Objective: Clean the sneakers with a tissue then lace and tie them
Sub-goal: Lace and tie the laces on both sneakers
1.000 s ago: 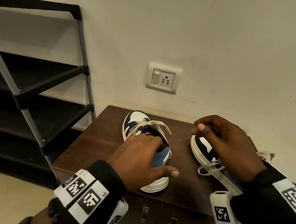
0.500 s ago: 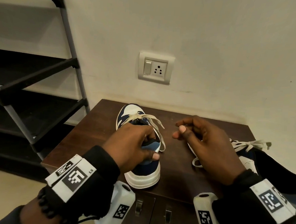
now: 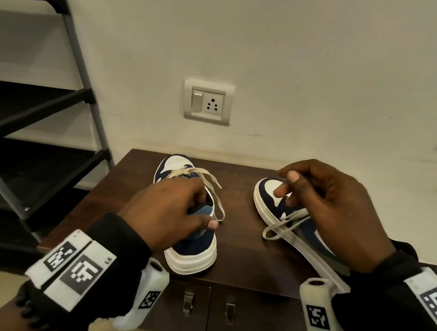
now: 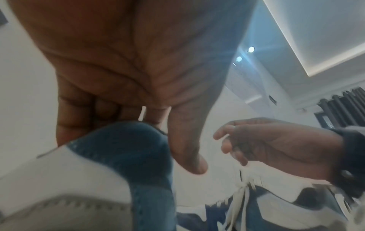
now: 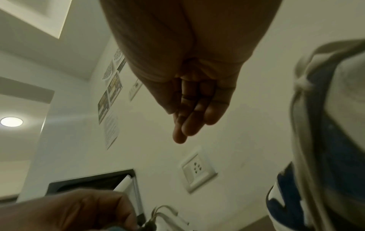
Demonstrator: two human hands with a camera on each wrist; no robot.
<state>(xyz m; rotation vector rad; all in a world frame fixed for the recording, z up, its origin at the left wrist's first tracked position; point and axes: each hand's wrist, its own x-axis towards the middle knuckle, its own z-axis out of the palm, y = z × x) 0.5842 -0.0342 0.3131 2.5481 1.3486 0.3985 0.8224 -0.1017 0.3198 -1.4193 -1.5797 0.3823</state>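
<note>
Left hand (image 3: 167, 211) grips the left sneaker (image 3: 193, 251) at its collar; right hand (image 3: 338, 212) hovers loosely curled, empty, above the right sneaker (image 3: 269, 194).

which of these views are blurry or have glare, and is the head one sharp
Head view: mostly sharp, evenly lit, the rack bowed by the wide lens. Left wrist view: soft all over, the blue heel of the left sneaker smeared, ceiling lights flaring with a bluish haze. Right wrist view: dim and yellowish, the right sneaker blurred at the edge, the right hand in shadow.

Right hand (image 5: 189, 87) beside sneaker (image 5: 326, 140)
</note>
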